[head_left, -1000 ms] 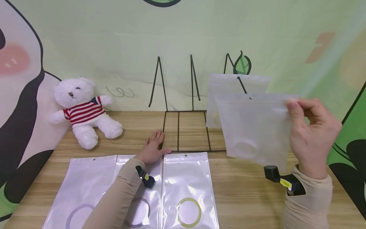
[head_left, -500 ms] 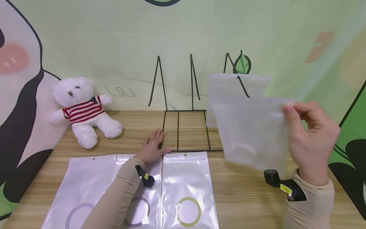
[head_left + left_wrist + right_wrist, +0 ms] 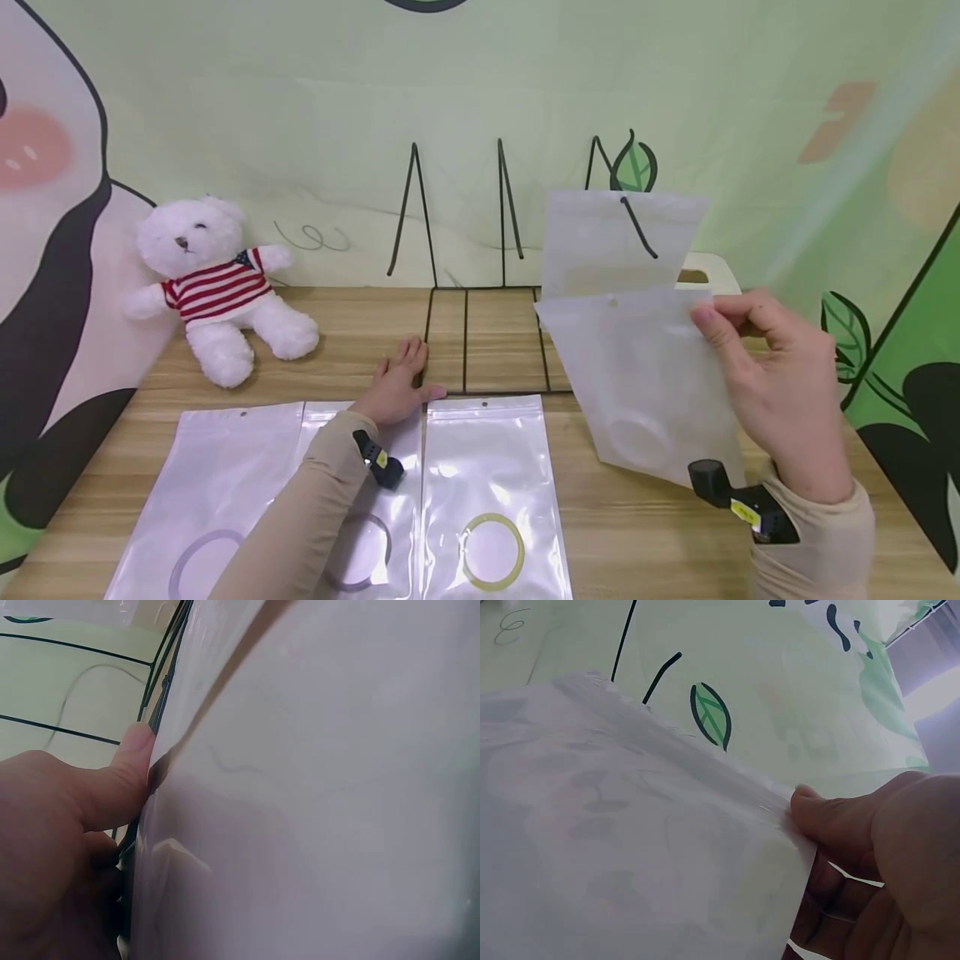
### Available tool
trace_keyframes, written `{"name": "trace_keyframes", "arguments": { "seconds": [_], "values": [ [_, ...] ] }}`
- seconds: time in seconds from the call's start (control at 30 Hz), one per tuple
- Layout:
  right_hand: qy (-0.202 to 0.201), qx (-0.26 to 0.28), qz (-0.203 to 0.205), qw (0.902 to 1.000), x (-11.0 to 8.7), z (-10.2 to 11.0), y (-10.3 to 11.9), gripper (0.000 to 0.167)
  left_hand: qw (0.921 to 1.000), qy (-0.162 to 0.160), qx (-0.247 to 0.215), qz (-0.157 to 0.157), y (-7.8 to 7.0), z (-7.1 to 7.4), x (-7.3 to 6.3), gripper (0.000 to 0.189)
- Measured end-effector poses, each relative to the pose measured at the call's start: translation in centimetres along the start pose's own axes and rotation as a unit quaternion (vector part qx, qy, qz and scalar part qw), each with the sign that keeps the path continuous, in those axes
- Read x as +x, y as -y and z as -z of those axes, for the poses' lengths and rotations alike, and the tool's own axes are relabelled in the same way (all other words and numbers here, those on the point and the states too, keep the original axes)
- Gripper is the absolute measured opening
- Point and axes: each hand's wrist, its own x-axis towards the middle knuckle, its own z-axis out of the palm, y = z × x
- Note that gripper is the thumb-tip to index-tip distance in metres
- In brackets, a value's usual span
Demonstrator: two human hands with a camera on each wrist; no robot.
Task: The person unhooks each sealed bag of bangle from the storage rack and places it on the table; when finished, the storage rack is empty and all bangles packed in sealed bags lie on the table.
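Observation:
My right hand [image 3: 787, 383] pinches the top right corner of a translucent zip bag [image 3: 645, 375], thumb in front. A faint round shape shows low in the bag; its punched hole is below and left of the hook tip. Behind it, a second translucent bag [image 3: 585, 233] hangs on the right hook of a black wire rack [image 3: 465, 342]. My left hand [image 3: 393, 392] rests at the rack base's left front corner, fingers spread. The left wrist view has its thumb [image 3: 136, 746] against the black wire. A pale bag surface [image 3: 322, 795] fills most of that view.
Three zip bags lie flat in front: a left one [image 3: 232, 467] and middle one [image 3: 408, 517] with purplish rings, and a right one [image 3: 487, 467] with a yellow ring [image 3: 518, 552]. A white teddy bear [image 3: 225, 296] sits back left. A white object with a handle slot [image 3: 720, 271] stands behind.
My right hand has moved down and left with the bag. The bag's hole, earlier at the hook tip, is now apart from it. My left hand stays put.

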Motion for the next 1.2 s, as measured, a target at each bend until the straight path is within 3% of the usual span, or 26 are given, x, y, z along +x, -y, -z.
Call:
{"name": "trace_keyframes", "arguments": {
  "seconds": [0.17,0.6,0.83,1.03,1.2],
  "values": [
    [0.034,-0.028,-0.018,0.9989,-0.5,-0.1,-0.4,0.011,1.0000,0.001,-0.006,0.003,0.1,0.1,-0.1,0.087],
    [0.077,-0.069,-0.048,0.9934,-0.9,-0.4,-3.7,0.013,0.9999,0.004,-0.003,0.013,0.2,0.1,0.0,0.087],
    [0.139,-0.100,-0.064,0.9831,-1.4,-0.6,-5.4,0.016,0.9999,0.007,-0.005,0.013,0.0,0.1,0.1,0.088],
    [0.205,-0.121,-0.076,0.9682,-2.0,-0.8,-6.3,0.018,0.9999,0.006,-0.003,0.012,0.0,0.2,0.1,0.088],
    [0.231,-0.126,-0.076,0.9617,-2.5,-1.1,-7.0,0.016,0.9999,0.006,0.003,0.010,0.1,0.1,-0.1,0.088]
  ]
}}
